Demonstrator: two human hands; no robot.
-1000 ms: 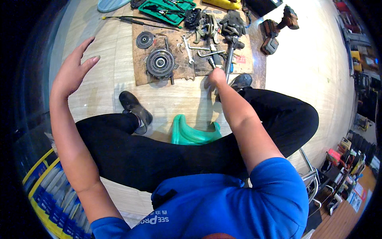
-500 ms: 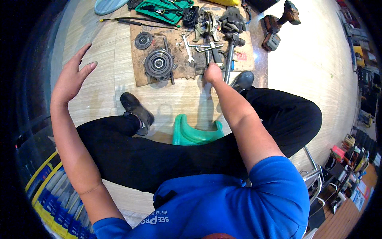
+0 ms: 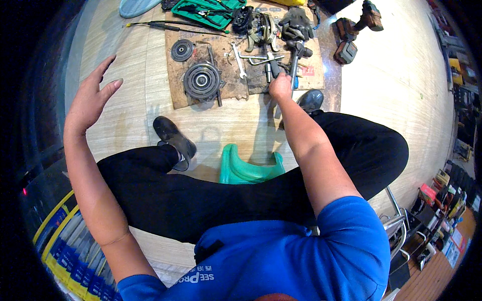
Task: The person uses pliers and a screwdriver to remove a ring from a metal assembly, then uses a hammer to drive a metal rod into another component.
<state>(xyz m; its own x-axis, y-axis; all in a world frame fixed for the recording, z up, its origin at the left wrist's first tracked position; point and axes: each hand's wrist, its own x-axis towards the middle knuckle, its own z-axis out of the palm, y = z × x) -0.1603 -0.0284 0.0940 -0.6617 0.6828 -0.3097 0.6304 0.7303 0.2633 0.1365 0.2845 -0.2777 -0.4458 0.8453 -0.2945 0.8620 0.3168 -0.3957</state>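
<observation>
My left hand [image 3: 89, 103] is raised over the floor at the left, empty, with thumb and fingers apart. At the lower edge of a stained cardboard sheet [image 3: 236, 93], my right hand [image 3: 281, 88] is closed around the end of a black-handled hammer [image 3: 274, 67]. Its fingertips are hidden. Just right of that hand lies a long-shafted hammer [image 3: 294, 65] with a metal head. A combination wrench [image 3: 238, 60] and bent hex keys [image 3: 253, 60] lie to the left. Farther left are a large grooved pulley [image 3: 202, 81] and a smaller round pulley [image 3: 182, 49].
Behind the tools are a metal puller [image 3: 263, 32], dark work gloves [image 3: 297, 25] and a green tool case [image 3: 203, 12]. A cordless drill [image 3: 369, 16] and another power tool [image 3: 345, 42] sit right on the floor. A green plastic stool [image 3: 251, 170] is between my legs.
My right hand has shifted a little to the right, and the black handle tilts with it. My left hand stays about where it was.
</observation>
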